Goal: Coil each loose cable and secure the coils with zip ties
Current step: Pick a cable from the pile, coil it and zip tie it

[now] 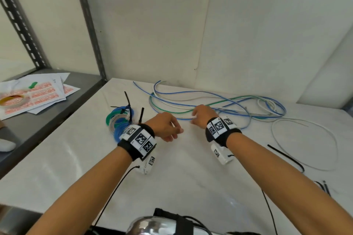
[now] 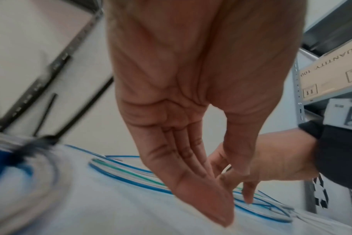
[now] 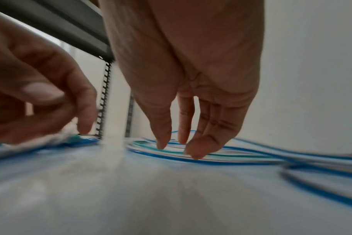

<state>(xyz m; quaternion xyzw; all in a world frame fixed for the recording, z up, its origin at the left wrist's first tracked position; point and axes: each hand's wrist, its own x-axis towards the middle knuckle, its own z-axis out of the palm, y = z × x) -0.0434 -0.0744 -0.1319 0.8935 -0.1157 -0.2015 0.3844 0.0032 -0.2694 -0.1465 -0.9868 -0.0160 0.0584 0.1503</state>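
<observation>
Loose blue, green, white and grey cables (image 1: 219,101) sprawl across the back of the white table (image 1: 172,177). My right hand (image 1: 202,114) hangs over their near strands with fingers (image 3: 199,149) straight and pointing down, tips at the cables (image 3: 231,157); it grips nothing. My left hand (image 1: 168,128) hovers just left of it, fingers (image 2: 191,174) extended and empty. A coiled bundle (image 1: 119,120) of blue, green and grey cable lies left of my left wrist, with black zip ties (image 1: 127,99) sticking up from it. It is a blur in the left wrist view.
One white cable (image 1: 332,139) loops alone at the right, with a loose black zip tie (image 1: 284,156) beside it. A grey metal shelf (image 1: 47,120) at the left holds papers and a tape roll (image 1: 11,100). The wall stands close behind the table.
</observation>
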